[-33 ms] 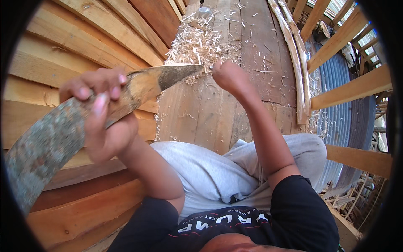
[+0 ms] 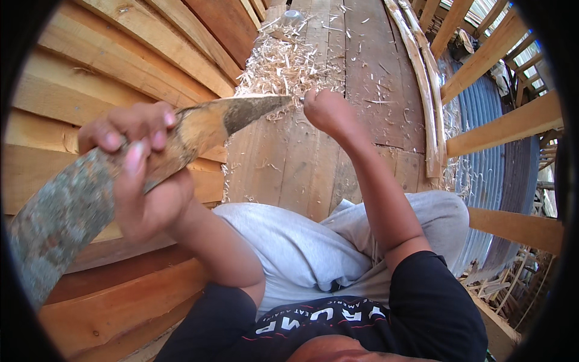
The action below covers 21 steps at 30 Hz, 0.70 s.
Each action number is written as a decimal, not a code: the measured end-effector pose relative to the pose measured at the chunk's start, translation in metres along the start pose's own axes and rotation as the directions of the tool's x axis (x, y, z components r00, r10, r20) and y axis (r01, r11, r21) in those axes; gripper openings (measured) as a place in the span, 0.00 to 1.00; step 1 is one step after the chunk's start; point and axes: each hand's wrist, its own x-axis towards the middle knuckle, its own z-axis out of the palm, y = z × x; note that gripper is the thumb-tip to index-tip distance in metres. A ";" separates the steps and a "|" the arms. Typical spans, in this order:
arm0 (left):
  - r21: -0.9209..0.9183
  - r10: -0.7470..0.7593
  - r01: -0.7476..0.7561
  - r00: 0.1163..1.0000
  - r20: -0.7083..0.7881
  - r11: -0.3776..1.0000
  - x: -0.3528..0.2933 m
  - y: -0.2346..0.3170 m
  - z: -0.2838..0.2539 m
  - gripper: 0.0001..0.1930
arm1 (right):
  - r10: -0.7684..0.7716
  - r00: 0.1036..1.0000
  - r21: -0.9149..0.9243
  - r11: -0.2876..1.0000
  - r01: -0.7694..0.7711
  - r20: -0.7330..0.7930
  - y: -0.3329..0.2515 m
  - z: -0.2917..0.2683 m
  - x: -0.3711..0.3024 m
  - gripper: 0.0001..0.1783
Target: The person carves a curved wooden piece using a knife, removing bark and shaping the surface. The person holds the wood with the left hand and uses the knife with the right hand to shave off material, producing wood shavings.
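The left hand (image 2: 129, 178) grasps the log (image 2: 181, 142), fingers curled over its upper side and thumb pressed along the near side. The log slants from the lower left up toward the middle of the view, tapering to a point there. Its thick end wears mottled grey-green bark; nearer the point the surface is bare and tan, then grey-brown, with a pale cut edge along the top.

The right hand (image 2: 329, 113) is clenched just beyond the point, with the forearm stretched out; whether it grips anything cannot be told, as the inside of the fist is hidden.

Beyond the hands, curled shavings (image 2: 280, 63) heap on the plank floor (image 2: 301, 163), with more scattered to the right. A small pale round object (image 2: 292, 16) stands at the far edge of the heap. Stacked boards (image 2: 90, 96) line the left side. On the right lie 2 long strips (image 2: 417, 72), and past them are rails (image 2: 506, 127) and a corrugated sheet (image 2: 479, 127). The person sits in grey pants (image 2: 289, 241) and a dark shirt (image 2: 434, 308).
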 end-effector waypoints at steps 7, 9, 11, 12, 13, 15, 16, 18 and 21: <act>0.002 -0.037 0.037 0.999 -0.005 0.999 -0.003 0.035 -0.005 0.12 | 0.111 0.994 0.201 0.973 -0.111 0.014 -0.012 0.006 -0.003 0.29; 0.005 -0.057 0.057 0.997 -0.053 0.998 -0.004 0.043 -0.002 0.12 | 0.072 0.995 0.251 0.964 -0.088 0.072 -0.011 0.022 -0.006 0.32; -0.043 -0.076 0.073 0.995 -0.062 0.996 -0.004 0.044 -0.006 0.12 | 0.060 0.991 0.165 0.983 -0.080 0.120 -0.004 0.049 -0.006 0.31; -0.072 -0.088 0.083 0.994 -0.065 0.994 -0.004 0.041 -0.008 0.12 | 0.050 0.993 0.172 0.983 -0.069 0.108 0.011 0.072 0.001 0.30; -0.066 -0.111 0.105 0.990 -0.088 0.992 -0.006 0.028 -0.008 0.13 | 0.064 0.994 0.173 0.982 -0.078 0.087 0.037 0.093 0.008 0.29; 0.000 -0.128 0.130 0.980 -0.155 0.992 -0.004 0.012 -0.011 0.14 | -0.019 0.997 0.116 0.993 0.010 0.075 0.046 0.110 0.011 0.28; -0.010 -0.134 0.134 0.982 -0.131 0.991 0.001 0.008 -0.011 0.14 | -0.090 0.993 0.053 0.995 0.086 0.075 0.043 0.112 0.012 0.28; -0.018 -0.147 0.146 0.986 -0.084 0.989 0.006 0.000 -0.011 0.15 | -0.147 0.986 0.098 0.985 0.140 0.074 0.021 0.104 0.005 0.27; -0.066 -0.130 0.130 0.991 0.012 0.989 0.007 0.004 -0.005 0.16 | -0.099 0.994 0.350 0.934 0.077 0.047 -0.025 0.060 -0.018 0.27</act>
